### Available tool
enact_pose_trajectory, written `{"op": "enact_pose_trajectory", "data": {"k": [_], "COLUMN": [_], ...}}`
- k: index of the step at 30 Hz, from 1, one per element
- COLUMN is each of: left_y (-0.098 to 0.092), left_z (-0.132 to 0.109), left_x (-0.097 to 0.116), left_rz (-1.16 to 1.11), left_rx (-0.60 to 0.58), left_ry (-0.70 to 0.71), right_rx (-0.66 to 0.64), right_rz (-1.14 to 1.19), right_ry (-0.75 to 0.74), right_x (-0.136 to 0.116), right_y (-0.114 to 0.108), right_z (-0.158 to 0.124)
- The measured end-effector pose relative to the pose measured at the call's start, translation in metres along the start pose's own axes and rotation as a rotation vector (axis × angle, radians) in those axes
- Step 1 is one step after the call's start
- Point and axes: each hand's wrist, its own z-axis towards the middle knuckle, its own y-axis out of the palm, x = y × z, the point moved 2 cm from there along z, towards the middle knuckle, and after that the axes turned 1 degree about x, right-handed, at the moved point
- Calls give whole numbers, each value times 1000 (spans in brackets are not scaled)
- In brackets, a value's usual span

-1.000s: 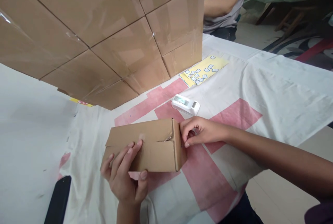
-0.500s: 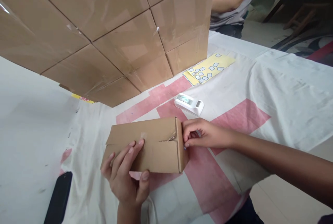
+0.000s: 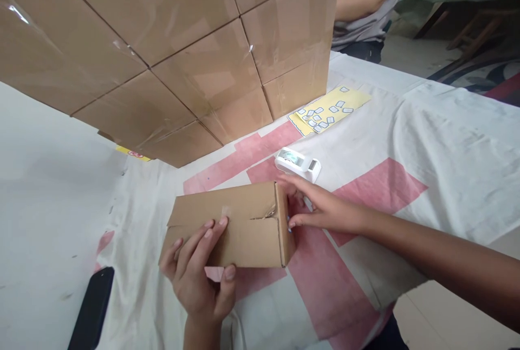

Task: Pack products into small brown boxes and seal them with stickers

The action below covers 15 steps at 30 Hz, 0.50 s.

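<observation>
A small brown cardboard box [image 3: 247, 247] lies on the cloth in front of me, with a torn spot by the seam near its right end. My left hand [image 3: 199, 274] grips its near left part, fingers across the top and thumb at the near side. At the right end of the box is my right hand [image 3: 309, 206], thumb and fingers apart. Its fingertips are beside the end face and partly hidden, so contact is unclear. Just beyond that hand sits a white tape dispenser [image 3: 298, 163].
A tall stack of taped cartons [image 3: 170, 63] rises behind the box. Yellow printed cards [image 3: 331, 110] lie by its right foot, a black phone [image 3: 91, 306] at the lower left. Red patches mark the white cloth [image 3: 450, 138]. Another person [image 3: 365, 8] sits across the table.
My right hand's curled fingers have opened and stretched toward the far corner of the box's right end. The left hand keeps its hold and the box stays about in place.
</observation>
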Motion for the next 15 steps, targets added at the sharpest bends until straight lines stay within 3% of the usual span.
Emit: {"op": "enact_pose_trajectory", "data": {"k": [2, 6, 15], "left_y": [0, 1, 2], "left_z": [1, 2, 4], "left_x": [0, 1, 1], "left_rz": [-7, -20, -6], "left_rx": [9, 18, 18], "left_ry": [-6, -9, 2], "right_rx": [-72, -77, -111], "right_rz": [51, 112, -34], "right_ry": [23, 13, -22], "right_x": [1, 2, -1], "right_y": [1, 1, 1], "right_z": [1, 3, 0]}}
